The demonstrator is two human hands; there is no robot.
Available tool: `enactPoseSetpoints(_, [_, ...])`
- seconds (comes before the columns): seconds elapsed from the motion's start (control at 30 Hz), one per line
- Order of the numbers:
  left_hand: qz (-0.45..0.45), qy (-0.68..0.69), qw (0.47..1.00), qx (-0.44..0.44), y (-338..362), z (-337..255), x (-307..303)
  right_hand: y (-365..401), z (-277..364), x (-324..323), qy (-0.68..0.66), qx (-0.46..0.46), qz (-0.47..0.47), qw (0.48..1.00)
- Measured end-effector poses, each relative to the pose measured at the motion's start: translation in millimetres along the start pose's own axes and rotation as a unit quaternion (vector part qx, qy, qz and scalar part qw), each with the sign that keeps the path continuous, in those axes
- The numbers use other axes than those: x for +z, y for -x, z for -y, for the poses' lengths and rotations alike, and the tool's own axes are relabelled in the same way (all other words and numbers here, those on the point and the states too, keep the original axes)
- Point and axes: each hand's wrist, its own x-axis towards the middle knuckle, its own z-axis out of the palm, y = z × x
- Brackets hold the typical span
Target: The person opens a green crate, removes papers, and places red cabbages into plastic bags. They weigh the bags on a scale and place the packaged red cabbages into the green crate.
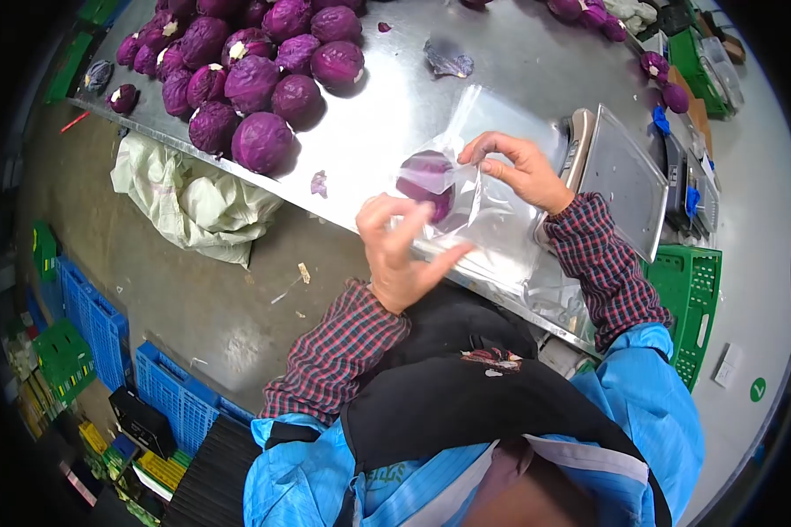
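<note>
Bagged red cabbage (428,186) — lying on the metal table (373,132), between your hands, near its front edge. Your right hand (520,169) is pinching the clear plastic bag (479,189) between thumb and fingers. Your left hand (404,250) — fingers spread, blurred, grip unclear — is hovering beside the cabbage.

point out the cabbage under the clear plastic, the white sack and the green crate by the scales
cabbage under the clear plastic (424,182): head view, middle of its visible side
white sack (193,200): head view, crumpled middle
green crate (701,303): head view, side wall
</note>
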Motion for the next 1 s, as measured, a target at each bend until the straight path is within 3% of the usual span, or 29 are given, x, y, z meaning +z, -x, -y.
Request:
enactPoseSetpoints(0.1, [0.066,0.019,0.998,0.013,-23,-11,-7,-2,9,0,0.083,0.008,0.008,0.996])
enactPoseSetpoints(0.2, [0.134,0.05,0.989,-0.025,-33,-9,-21,-2,12,-1,0.208,-0.074,-0.04,0.975])
enactPoseSetpoints(0.23, [0.158,0.051,0.986,0.022,-32,-5,-30,-3,9,-1,0.18,-0.058,-0.097,0.977])
enactPoseSetpoints(0.3, [0.214,0.044,0.971,0.097,-25,-3,-47,-2,-21,-10,-0.01,0.071,-0.187,0.98])
enactPoseSetpoints(0.33, [0.229,0.036,0.969,0.087,-24,-5,-57,-2,-29,-11,-0.01,0.06,-0.185,0.981])
enactPoseSetpoints(0.4, [0.196,0.044,0.975,0.095,-21,5,-69,-2,-28,-9,-0.148,0.053,-0.195,0.968])
enactPoseSetpoints(0.47, [0.073,0.092,0.993,-0.034,-7,11,-65,1,-32,-11,-0.028,0.053,-0.186,0.981])
enactPoseSetpoints(0.5, [0.071,0.042,0.995,-0.059,7,26,-58,2,-36,-11,-0.004,0.067,-0.193,0.979])
enactPoseSetpoints(0.53, [0.082,0.041,0.984,-0.152,17,29,-49,3,-38,-9,-0.04,0.06,-0.19,0.979])
enactPoseSetpoints(0.57, [0.074,0.11,0.971,-0.198,30,36,-32,1,-39,-8,-0.074,0.052,-0.19,0.978])
enactPoseSetpoints(0.7, [0.127,0.05,0.983,-0.126,37,50,-3,-10,-25,-4,-0.117,0.054,-0.194,0.973])
enactPoseSetpoints(0.77, [0.035,0.099,0.966,-0.235,34,58,10,-16,-34,-2,-0.124,0.034,-0.217,0.968])
enactPoseSetpoints(0.8, [0.037,0.102,0.966,-0.236,23,58,12,-20,-37,-4,-0.123,0.036,-0.22,0.967])
enactPoseSetpoints(0.87, [-0.093,0.349,0.824,-0.437,0,55,13,-23,-42,-3,-0.203,0.066,-0.251,0.944])
enactPoseSetpoints(1.0, [-0.064,0.336,0.815,-0.468,0,78,0,-1,-39,15,-0.233,0.153,-0.322,0.905])
